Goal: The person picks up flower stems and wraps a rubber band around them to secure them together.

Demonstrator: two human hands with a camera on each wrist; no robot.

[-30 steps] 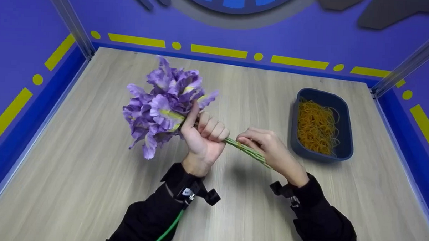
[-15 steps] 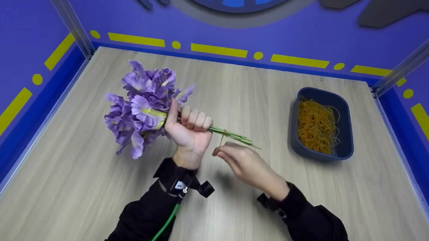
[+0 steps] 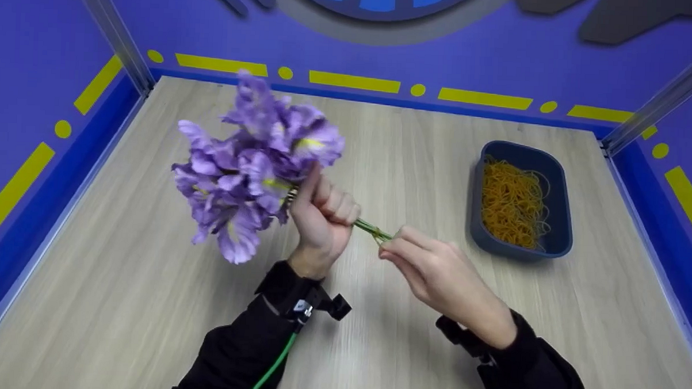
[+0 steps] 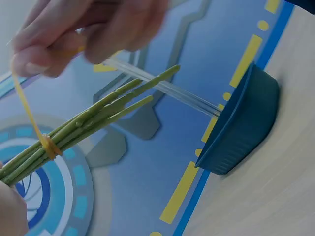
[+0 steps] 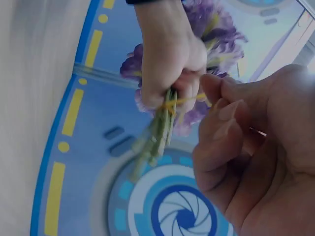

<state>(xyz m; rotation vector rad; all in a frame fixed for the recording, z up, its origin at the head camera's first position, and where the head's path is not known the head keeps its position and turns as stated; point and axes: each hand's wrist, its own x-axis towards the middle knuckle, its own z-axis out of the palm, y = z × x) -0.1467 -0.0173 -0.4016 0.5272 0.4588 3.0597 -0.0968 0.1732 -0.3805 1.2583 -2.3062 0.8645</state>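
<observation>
My left hand (image 3: pixel 325 222) grips a bunch of purple artificial irises (image 3: pixel 260 168) by the stems, just under the blooms. The green stems (image 4: pixel 83 120) stick out past the little-finger side of that fist. A yellow rubber band (image 4: pixel 49 146) is wound round the stems a short way below the fist, and a loop of it is pulled out taut. With thumb and fingertips my right hand (image 3: pixel 435 272) pinches that stretched loop, beside the stems. In the right wrist view the pinched rubber band (image 5: pixel 197 97) runs from the stems to the fingers.
A dark blue plastic box (image 3: pixel 561 225) with many loose rubber bands (image 3: pixel 512 206) stands on the wooden table (image 3: pixel 416 156) at the right. Blue panels (image 3: pixel 379 63) with yellow marks wall the table. A green cable (image 3: pixel 274 367) runs along the left sleeve.
Both hands shift left and toward me, then back right and away. The right hand draws the band out below the stems, then returns close to them. The bouquet turns slightly.
</observation>
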